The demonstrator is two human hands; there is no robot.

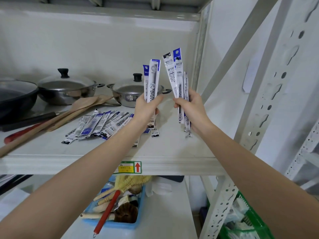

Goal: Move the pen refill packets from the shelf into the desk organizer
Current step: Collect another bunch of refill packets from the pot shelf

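Observation:
My left hand (146,109) grips a small bunch of white-and-blue pen refill packets (152,78), held upright above the white shelf (164,149). My right hand (191,107) grips another bunch of refill packets (177,75), also upright, a little to the right and close to the first bunch. A loose pile of several more refill packets (100,125) lies flat on the shelf, left of my left forearm. No desk organizer is in view.
Two lidded steel pots (65,87) (129,94), a dark pan (15,99) and wooden spatulas (82,106) crowd the shelf's back left. A blue tray of brushes (115,207) sits on the lower shelf. Shelf uprights (222,200) and a green basket (246,219) stand at right.

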